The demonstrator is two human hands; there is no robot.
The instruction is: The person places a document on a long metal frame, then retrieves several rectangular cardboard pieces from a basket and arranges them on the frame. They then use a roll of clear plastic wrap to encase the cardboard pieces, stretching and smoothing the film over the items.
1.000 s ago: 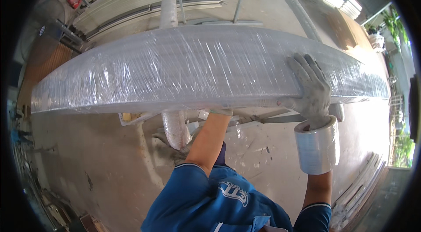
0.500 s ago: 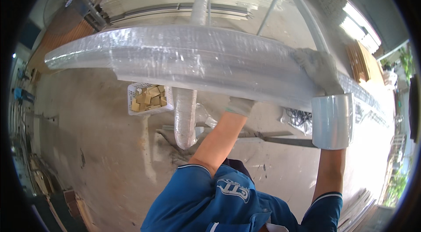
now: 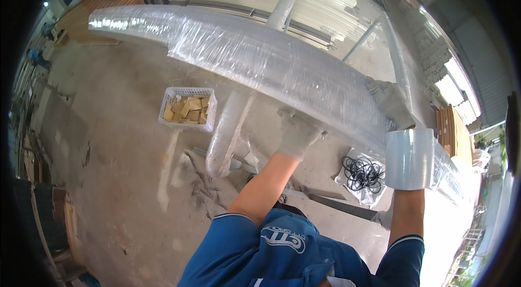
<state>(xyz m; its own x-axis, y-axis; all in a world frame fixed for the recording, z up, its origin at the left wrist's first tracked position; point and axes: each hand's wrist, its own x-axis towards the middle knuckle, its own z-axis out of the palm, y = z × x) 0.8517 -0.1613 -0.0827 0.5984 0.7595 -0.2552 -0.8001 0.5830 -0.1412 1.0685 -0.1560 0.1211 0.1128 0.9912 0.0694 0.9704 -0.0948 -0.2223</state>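
You have a long, tapering bundle wrapped in clear plastic film (image 3: pixel 271 59) lying aslant in front of you, its left end farther from your body and its right end nearer. It crosses over a pale, film-covered padded beam (image 3: pixel 230 129), whose rounded near end projects past the bundle's near edge. A second pale, film-covered tube (image 3: pixel 396 59) slopes beyond the bundle's far edge, towards the right.

Your right hand (image 3: pixel 389 102), in a grey work glove, lies on the bundle at its far edge, right of the middle. A wide roll of clear plastic film (image 3: pixel 410 159) encircles your right wrist, just behind the glove, and overlaps the bundle's right part in view. Your left hand (image 3: pixel 297 134), also gloved in grey, is at the bundle's near edge, right of the beam, with the thumb side turned right. The finger detail is poor: whether either hand is clamped on the bundle or merely placed there, you cannot tell from this view.

On the grey concrete floor (image 3: pixel 119 151), a white lattice-sided plastic crate (image 3: pixel 187 91) of tan, flat-sided pieces (image 3: pixel 187 109) sits just left of the beam's near end. A loose black cable coil (image 3: pixel 362 174) lies on a clear plastic sheet (image 3: pixel 374 197), left of the roll.
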